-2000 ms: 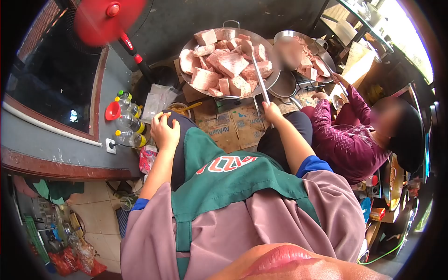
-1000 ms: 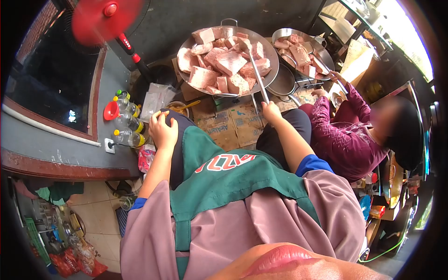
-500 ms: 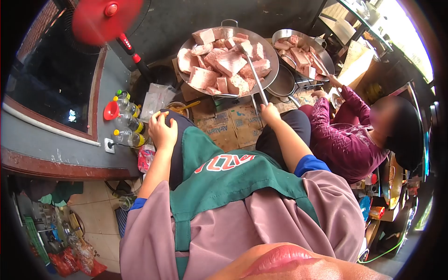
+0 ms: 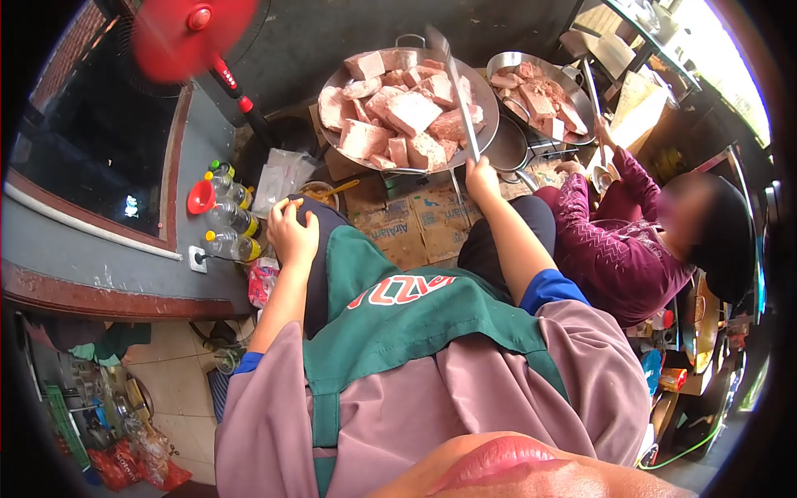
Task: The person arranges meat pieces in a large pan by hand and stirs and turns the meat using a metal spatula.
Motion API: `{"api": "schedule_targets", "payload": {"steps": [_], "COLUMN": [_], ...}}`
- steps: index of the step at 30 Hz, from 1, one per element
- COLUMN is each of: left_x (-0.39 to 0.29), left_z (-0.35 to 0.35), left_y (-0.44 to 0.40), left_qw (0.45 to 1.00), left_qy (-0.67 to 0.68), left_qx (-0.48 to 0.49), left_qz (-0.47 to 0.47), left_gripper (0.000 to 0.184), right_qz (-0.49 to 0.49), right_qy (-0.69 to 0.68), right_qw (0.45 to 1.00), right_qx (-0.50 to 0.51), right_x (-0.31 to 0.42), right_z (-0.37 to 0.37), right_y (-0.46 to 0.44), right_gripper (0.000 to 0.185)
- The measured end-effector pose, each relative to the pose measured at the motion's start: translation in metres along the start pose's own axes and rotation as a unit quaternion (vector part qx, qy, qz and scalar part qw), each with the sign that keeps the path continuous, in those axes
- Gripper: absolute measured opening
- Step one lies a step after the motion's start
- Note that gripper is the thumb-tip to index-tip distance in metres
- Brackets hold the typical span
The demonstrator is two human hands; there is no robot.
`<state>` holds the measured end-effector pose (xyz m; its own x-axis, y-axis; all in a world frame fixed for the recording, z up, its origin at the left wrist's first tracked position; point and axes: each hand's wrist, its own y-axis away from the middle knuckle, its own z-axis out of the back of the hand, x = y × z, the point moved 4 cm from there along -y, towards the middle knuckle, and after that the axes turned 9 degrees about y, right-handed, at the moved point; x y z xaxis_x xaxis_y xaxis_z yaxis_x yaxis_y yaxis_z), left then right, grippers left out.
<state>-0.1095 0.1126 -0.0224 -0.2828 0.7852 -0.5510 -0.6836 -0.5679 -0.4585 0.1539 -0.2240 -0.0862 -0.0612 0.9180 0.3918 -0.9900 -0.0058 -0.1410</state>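
Observation:
My right hand (image 4: 482,180) is wrapped round the handle of a long metal spatula (image 4: 463,104). Its blade is lifted over the far right side of a wide metal pan (image 4: 488,93), apart from the meat. Thick pale-pink chunks of meat (image 4: 413,113) are heaped in that pan. My left hand (image 4: 290,234) lies on my left knee with its fingers loosely spread, and nothing is in it.
A person in a maroon top (image 4: 618,274) sits at my right, holding a long metal utensil (image 4: 592,87) by a second pan (image 4: 579,98) of meat. Bottles (image 4: 228,217), a red funnel (image 4: 200,197) and a red fan (image 4: 195,37) stand left. Cardboard (image 4: 415,228) covers the floor.
The spatula has come up off the meat, its blade swinging up and away toward the back wall. The other person's utensil has also been raised. My left hand stays on the knee.

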Motion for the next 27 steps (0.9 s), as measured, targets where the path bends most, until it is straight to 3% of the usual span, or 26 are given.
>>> {"api": "schedule_targets", "payload": {"steps": [2,3,5,9,13,15,17,18,19,21,26,27], "left_x": [-0.002,-0.001,0.000,0.006,0.004,-0.002,-0.005,-0.005,-0.005,-0.004,0.004,0.004], "left_z": [0.001,0.002,0.002,0.001,-0.001,-0.001,-0.002,-0.001,0.000,0.000,-0.001,-0.002], "left_y": [0.001,0.001,0.002,0.000,-0.002,-0.003,-0.002,-0.003,-0.005,-0.002,-0.003,-0.002], "left_qw": [1.000,1.000,1.000,1.000,1.000,1.000,1.000,1.000,1.000,1.000,1.000,1.000], "left_qy": [-0.004,-0.001,0.003,0.002,-0.001,-0.005,-0.002,-0.002,-0.003,-0.006,-0.005,-0.005], "left_qx": [0.001,0.002,0.006,0.000,0.009,0.009,0.010,0.008,0.004,0.004,0.005,0.006], "left_qz": [0.004,0.006,0.012,-0.001,0.004,0.006,0.000,-0.001,-0.004,-0.005,0.010,0.009], "left_gripper": [0.028,0.028,0.028,0.029,0.029,0.029,0.028,0.028,0.027,0.027,0.028,0.028], "right_qz": [-0.008,-0.109,-0.224,-0.136,-0.017,0.055,0.057,-0.041,-0.136,-0.221,-0.098,-0.029], "right_qy": [-0.046,-0.208,-0.414,-0.387,-0.177,-0.019,0.021,-0.133,-0.280,-0.514,-0.361,-0.285], "right_qw": [0.991,0.936,0.804,0.878,0.983,0.995,0.997,0.974,0.900,0.735,0.903,0.952], "right_qx": [0.126,0.261,0.363,0.245,0.047,-0.082,0.045,0.180,0.307,0.383,0.210,0.105], "right_x": [-0.031,-0.023,-0.004,0.021,0.019,0.000,-0.032,-0.019,-0.003,0.006,0.024,0.019], "right_z": [-0.055,-0.044,-0.010,0.045,0.034,-0.007,-0.064,-0.045,-0.022,0.000,0.048,0.038], "right_y": [-0.016,-0.013,-0.010,0.003,-0.008,-0.012,-0.021,-0.016,-0.008,-0.016,-0.005,-0.013], "right_gripper": [0.038,0.036,0.033,0.034,0.039,0.041,0.041,0.039,0.037,0.035,0.033,0.034]}}
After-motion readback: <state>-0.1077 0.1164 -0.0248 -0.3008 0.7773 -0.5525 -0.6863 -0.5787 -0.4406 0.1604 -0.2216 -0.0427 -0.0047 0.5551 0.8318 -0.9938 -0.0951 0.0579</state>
